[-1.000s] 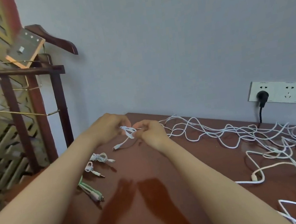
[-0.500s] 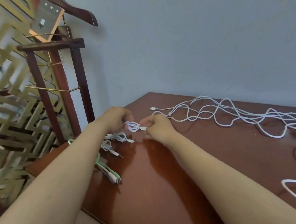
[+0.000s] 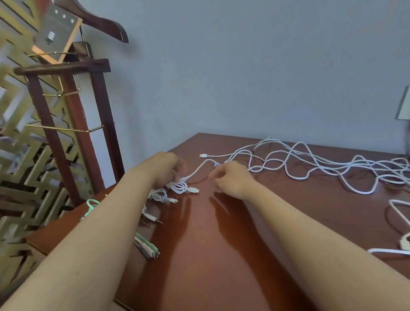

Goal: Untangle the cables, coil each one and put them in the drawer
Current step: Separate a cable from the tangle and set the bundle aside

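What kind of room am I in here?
Probably a bedroom or hotel room, though that's a guess: a wooden valet stand with a hanger, a polished desk below a wall socket, and a gold lattice screen.

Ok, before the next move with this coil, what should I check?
1. Grip: left hand holds the small white coil: ok.
2. Spare hand: right hand free: cannot tell; its fingers curl beside a strand.
3. Coil separate from the white tangle: cannot tell; a strand runs from the left hand toward it.
4. Tangle undone: not ok.
5. Parking: finished coils lie on the table by the left forearm: ok.
6. Drawer open and reachable: cannot tell; not in view.
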### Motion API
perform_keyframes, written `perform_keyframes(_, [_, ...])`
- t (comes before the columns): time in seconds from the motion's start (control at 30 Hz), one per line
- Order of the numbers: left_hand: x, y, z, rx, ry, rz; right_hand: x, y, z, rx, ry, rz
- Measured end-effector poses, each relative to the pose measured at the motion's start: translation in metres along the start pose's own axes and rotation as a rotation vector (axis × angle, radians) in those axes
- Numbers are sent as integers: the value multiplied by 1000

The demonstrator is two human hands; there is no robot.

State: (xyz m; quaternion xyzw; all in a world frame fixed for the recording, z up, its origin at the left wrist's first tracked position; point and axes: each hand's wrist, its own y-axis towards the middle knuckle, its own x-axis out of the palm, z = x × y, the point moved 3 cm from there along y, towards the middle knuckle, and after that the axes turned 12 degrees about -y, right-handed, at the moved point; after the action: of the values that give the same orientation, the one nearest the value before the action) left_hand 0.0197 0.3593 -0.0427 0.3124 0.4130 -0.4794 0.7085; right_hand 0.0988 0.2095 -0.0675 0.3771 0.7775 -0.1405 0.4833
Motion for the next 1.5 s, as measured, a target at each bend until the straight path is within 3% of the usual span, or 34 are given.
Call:
perform_keyframes(0.3, [6,-18,80,196,55,-77,-74,-42,31,20,-126,-85])
perform_keyframes(0.57, [31,-57,168,335,8,-235,-141,-118,81,165,-247,-73])
perform_keyframes(0.97, [74,-100,264,459,29,-446,-184,-204,117,274,-287,-135])
perform_keyframes(1.13, [99,-108,282,473,15,-398,-178,-223,134,282,-634,-39])
perform_keyframes(1.37, [139,-97,301,450,-41,-241,-157,-242,163,360,-802,-85])
perform_keyframes(1.5, [176,-80,300,386,-87,-166,-152,-247,172,323,-950,13])
